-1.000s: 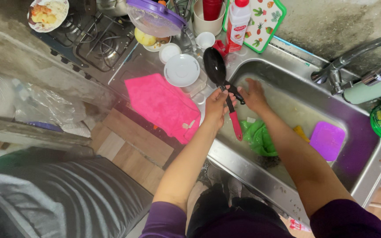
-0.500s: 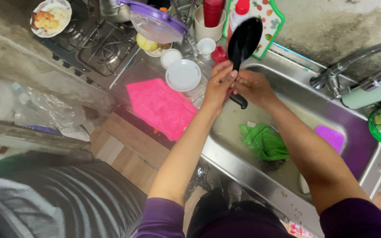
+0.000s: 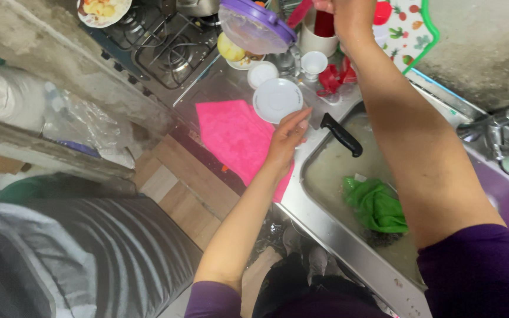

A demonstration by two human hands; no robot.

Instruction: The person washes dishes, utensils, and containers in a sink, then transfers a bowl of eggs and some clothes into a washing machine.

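Your left hand (image 3: pixel 287 134) rests at the near-left corner of the sink (image 3: pixel 325 227), fingers (image 3: pixel 297 116) extended and loosely spread, gripping nothing; the fingertips lie just beside the rim of a white saucer (image 3: pixel 277 100) on the bench (image 3: pixel 219 82). A black handle (image 3: pixel 341 134) juts out from just right of that hand, slanting down over the sink; whether the hand touches it I cannot tell.

Your right hand (image 3: pixel 349 17) is raised to the top edge of the view, above the bench behind the sink. Its fingers are cut off by the frame, so I cannot tell whether they are closed or what they grip. A red item (image 3: pixel 324 23) stands in a white cup (image 3: pixel 316 40) just left of that wrist.

Inside the sink a crumpled green cloth (image 3: pixel 377 205) lies on the wet floor of the basin, well apart from both hands. The tap (image 3: pixel 502 138) stands at the right.

On the bench, a pink cloth (image 3: pixel 234 135) lies flat, directly left of your left hand, one corner hanging over the front edge. Behind the saucer sit a smaller white lid (image 3: pixel 262 73) and a small white cup (image 3: pixel 314 62). A clear bowl with a purple rim (image 3: pixel 254 26) is tilted behind them. A patterned board with a green edge (image 3: pixel 412 35) leans against the wall. The stove (image 3: pixel 160 44) lies further left, with a plate of food (image 3: pixel 102 7) at its far corner.
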